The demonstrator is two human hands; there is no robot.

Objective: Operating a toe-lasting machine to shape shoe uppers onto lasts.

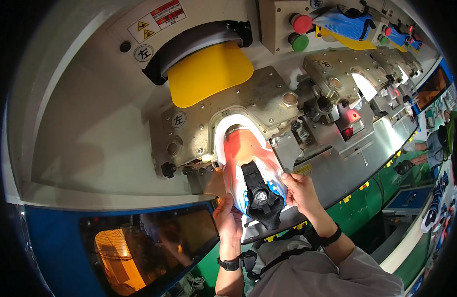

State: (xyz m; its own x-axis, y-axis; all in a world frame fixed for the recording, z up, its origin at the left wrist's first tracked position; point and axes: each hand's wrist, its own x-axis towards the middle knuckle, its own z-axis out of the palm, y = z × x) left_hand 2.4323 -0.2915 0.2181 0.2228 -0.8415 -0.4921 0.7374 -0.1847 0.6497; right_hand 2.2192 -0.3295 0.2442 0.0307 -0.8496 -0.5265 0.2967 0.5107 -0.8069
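A shoe upper (243, 146), orange-red fading to white and blue, lies with its toe end inside the white U-shaped opening (220, 143) of a metal machine head (260, 89). A black strap with a round dial (260, 196) runs down its middle. My left hand (227, 217) pinches its left edge near the open end. On the opposite side, my right hand (299, 190) grips the right edge between thumb and fingers. The toe tip is partly hidden under the machine head.
A yellow flap (208, 74) hangs above the machine head. Red and green push buttons (301, 33) sit on a box at the upper right. Similar machine heads (337, 74) line the right. A dark window (149, 247) is at lower left. Another person (431, 148) stands far right.
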